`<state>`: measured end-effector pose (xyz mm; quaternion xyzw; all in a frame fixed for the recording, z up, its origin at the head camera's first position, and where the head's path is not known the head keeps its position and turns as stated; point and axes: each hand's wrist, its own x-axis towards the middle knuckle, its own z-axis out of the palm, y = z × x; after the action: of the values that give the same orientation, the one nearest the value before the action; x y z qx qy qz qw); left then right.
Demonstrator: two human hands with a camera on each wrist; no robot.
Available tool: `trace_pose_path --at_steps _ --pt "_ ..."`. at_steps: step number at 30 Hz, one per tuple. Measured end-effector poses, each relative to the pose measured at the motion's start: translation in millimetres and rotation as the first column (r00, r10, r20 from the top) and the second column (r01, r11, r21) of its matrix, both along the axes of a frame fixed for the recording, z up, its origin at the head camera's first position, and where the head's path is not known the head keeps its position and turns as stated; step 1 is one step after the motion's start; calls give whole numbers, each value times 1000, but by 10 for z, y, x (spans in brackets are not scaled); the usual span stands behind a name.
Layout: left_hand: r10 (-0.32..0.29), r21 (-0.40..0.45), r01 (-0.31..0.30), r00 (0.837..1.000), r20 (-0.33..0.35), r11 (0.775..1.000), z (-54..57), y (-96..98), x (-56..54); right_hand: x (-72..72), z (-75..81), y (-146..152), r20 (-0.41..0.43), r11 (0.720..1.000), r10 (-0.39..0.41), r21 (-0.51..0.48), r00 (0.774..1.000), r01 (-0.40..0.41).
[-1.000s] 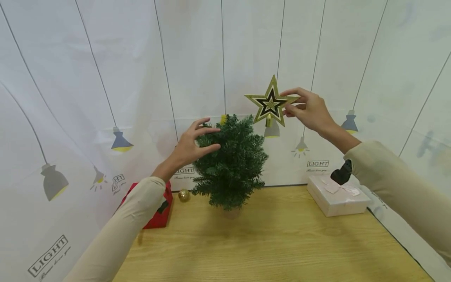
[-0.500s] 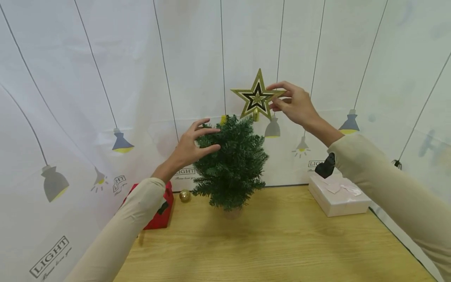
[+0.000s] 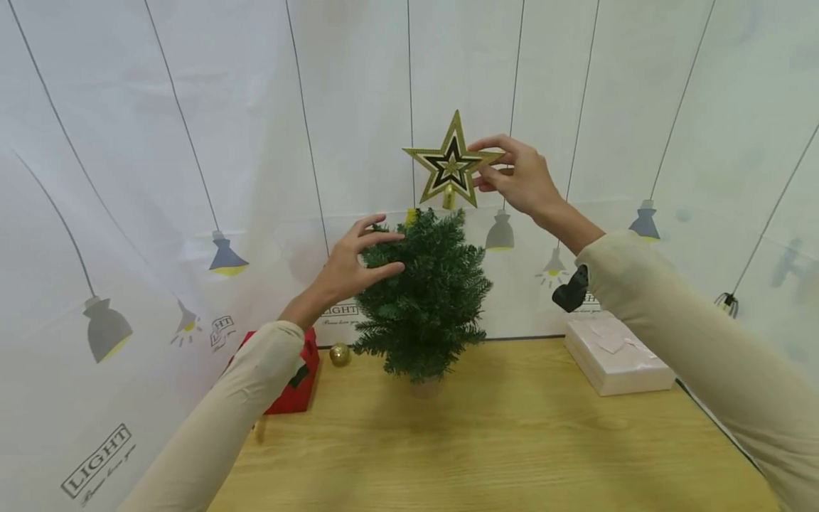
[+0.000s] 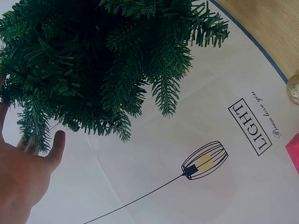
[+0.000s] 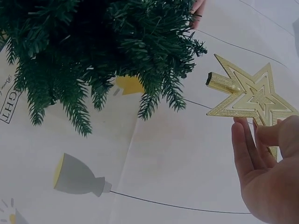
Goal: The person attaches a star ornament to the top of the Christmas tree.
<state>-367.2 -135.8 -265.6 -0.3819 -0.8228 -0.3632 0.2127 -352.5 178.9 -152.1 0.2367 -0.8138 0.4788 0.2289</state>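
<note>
A small green artificial Christmas tree [image 3: 425, 299] stands on the wooden table. My left hand [image 3: 348, 263] is at the tree's upper left side, its fingers spread and reaching among the branches; in the left wrist view the thumb lies right at the needles. My right hand [image 3: 521, 174] pinches a gold star tree topper [image 3: 452, 162] by its right point. The star is upright, with its hollow socket [image 5: 223, 82] facing down, close over the treetop. In the right wrist view the socket end shows a little way off the branches.
A gold ball ornament [image 3: 340, 354] lies on the table [image 3: 448, 455] left of the tree's base. Beside it is a red box [image 3: 301, 384], partly behind my left sleeve. A pale pink gift box [image 3: 617, 355] with a bow sits at the right. A lamp-printed backdrop [image 3: 358, 107] hangs behind.
My right hand has carried the star leftward and slightly up, from beside the tree to over its top. The left hand has stayed at the branches.
</note>
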Motion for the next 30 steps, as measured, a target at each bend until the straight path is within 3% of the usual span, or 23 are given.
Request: trace_pose_path --at_steps 30 --pt "-6 -5 6 1000 -9 1000 -20 45 -30 -199 -15 -359 -12 997 66 -34 998 -67"
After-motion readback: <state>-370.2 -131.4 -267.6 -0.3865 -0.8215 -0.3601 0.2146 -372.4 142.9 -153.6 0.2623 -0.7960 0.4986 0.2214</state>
